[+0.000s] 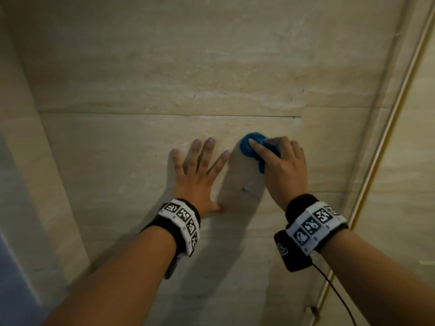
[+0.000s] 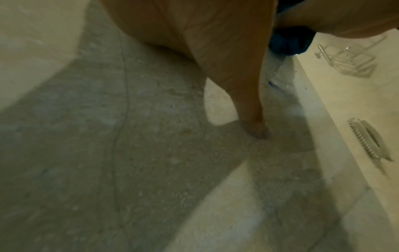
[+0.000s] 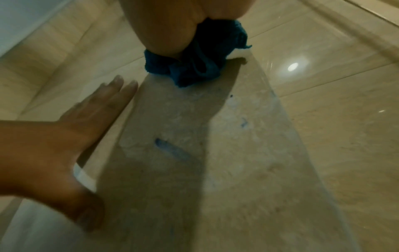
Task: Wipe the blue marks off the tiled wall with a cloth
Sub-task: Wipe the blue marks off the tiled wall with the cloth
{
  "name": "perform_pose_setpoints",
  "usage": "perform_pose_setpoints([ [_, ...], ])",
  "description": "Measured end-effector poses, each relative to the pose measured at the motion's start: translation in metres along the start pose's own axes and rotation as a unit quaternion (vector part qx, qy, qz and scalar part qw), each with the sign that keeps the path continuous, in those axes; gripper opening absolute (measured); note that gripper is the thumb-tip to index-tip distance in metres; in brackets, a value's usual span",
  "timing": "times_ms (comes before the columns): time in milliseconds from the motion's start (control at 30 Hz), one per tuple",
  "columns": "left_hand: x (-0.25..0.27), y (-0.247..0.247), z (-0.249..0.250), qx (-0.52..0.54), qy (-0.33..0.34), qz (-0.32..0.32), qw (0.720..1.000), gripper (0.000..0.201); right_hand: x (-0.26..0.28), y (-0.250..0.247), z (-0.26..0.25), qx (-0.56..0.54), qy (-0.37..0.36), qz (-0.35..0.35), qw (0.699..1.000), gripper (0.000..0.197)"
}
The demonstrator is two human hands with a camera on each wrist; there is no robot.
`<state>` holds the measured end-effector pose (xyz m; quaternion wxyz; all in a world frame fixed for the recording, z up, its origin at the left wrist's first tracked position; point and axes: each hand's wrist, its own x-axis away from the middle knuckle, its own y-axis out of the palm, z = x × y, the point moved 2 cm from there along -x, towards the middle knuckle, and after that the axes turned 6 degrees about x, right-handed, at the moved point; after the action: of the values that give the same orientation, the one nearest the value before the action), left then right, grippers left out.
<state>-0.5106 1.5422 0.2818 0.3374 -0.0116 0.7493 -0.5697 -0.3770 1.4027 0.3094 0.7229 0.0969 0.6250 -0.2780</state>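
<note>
Two hands are up on the tiled wall (image 1: pixel 141 67) here. Your left hand (image 1: pixel 200 175) is lying flat against the tile with the fingers spread and straight, holding nothing, thumb tip touching the surface in the left wrist view. Your right hand (image 1: pixel 282 165) is just beside it, curled round a bunched-up blue cloth (image 1: pixel 253 147) and pressing it onto the wall right below the horizontal grout line (image 1: pixel 164 114). The cloth is poking out past your fingertips and hanging down a bit under the thumb side.

One blue mark (image 3: pixel 170 149) is sitting on the tile below the cloth, between your two hands, a short slanted streak; it's showing faintly in the head view too (image 1: pixel 246 190). A smaller blue smudge (image 3: pixel 244 121) is sitting off to its right in the right wrist view, plus some faint bluish specks that are too blurry to call. The tile around them is looking cloudy and streaky.

A thin metal trim strip (image 1: pixel 388 128) is running diagonally along the wall's right edge.
</note>
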Motion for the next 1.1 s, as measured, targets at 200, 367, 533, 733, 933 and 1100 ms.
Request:
perform_pose_setpoints([
  [200, -0.001, 0.005, -0.003, 0.001, 0.005, 0.023, 1.000, 0.151, 0.022, 0.010, -0.009, -0.024, -0.067, -0.046, 0.996, 0.050],
  [367, -0.001, 0.005, -0.002, 0.005, 0.011, 0.024, 1.000, 0.146, 0.055, 0.017, -0.014, -0.017, -0.112, -0.070, 0.991, 0.057],
  [533, 0.000, 0.003, -0.001, 0.001, 0.004, 0.020, 1.000, 0.145, 0.023, 0.007, -0.008, -0.015, -0.079, -0.042, 0.996, 0.041],
  [733, 0.001, 0.004, -0.003, -0.001, -0.001, 0.028, 1.000, 0.151, 0.010, 0.008, -0.014, -0.021, -0.039, -0.018, 0.999, 0.045],
  [933, 0.001, 0.004, -0.002, 0.004, 0.010, 0.026, 1.000, 0.146, 0.059, 0.020, -0.016, -0.019, -0.116, -0.060, 0.991, 0.061],
  [1100, 0.002, 0.004, -0.002, 0.007, 0.012, 0.020, 1.000, 0.145, 0.043, 0.012, -0.008, -0.030, -0.112, -0.058, 0.992, 0.040],
])
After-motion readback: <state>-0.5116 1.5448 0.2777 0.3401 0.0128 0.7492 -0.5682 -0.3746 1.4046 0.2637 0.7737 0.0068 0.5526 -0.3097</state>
